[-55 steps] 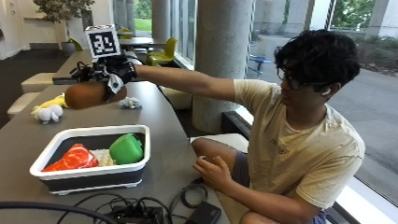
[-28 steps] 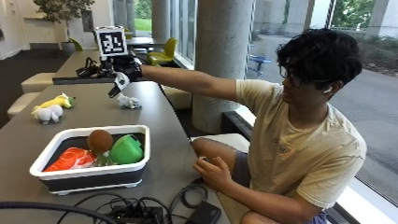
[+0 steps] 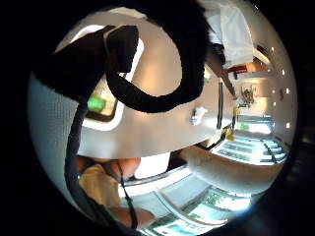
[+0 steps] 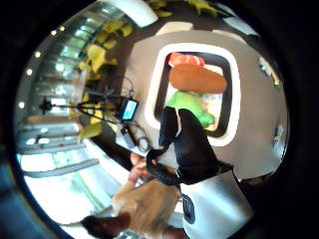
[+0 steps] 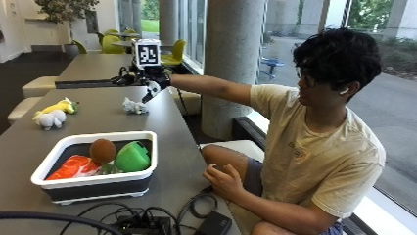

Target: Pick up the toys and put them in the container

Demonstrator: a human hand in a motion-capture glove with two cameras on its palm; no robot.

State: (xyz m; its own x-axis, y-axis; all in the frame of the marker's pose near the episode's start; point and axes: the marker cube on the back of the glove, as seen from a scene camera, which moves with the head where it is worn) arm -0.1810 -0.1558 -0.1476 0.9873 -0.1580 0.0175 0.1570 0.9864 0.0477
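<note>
A white-rimmed dark container (image 5: 147,169) stands at the table's near end. In it lie a red toy (image 5: 73,167), a brown egg-shaped toy (image 5: 102,150) and a green toy (image 5: 133,156). My gloved right hand (image 5: 149,84) hovers over the far part of the table, just above and behind a small grey toy (image 5: 135,105). Its fingers hang relaxed and hold nothing. White and yellow plush toys (image 5: 52,115) lie at the left edge. The thumb side palm view shows the container (image 4: 155,89) with the brown toy (image 4: 198,78) and the green toy (image 4: 188,105). In the little finger side palm view the grey toy (image 3: 198,115) lies on the tabletop.
Cables and a black device (image 5: 153,223) lie at the table's near edge. The person's bare left hand (image 5: 222,177) rests over the lap. A concrete pillar (image 5: 234,58) stands right of the table, and a second table (image 5: 98,66) lies beyond.
The hand let go of the brown toy, which now lies in the container. The hand then moved to the far end of the table, above the grey toy.
</note>
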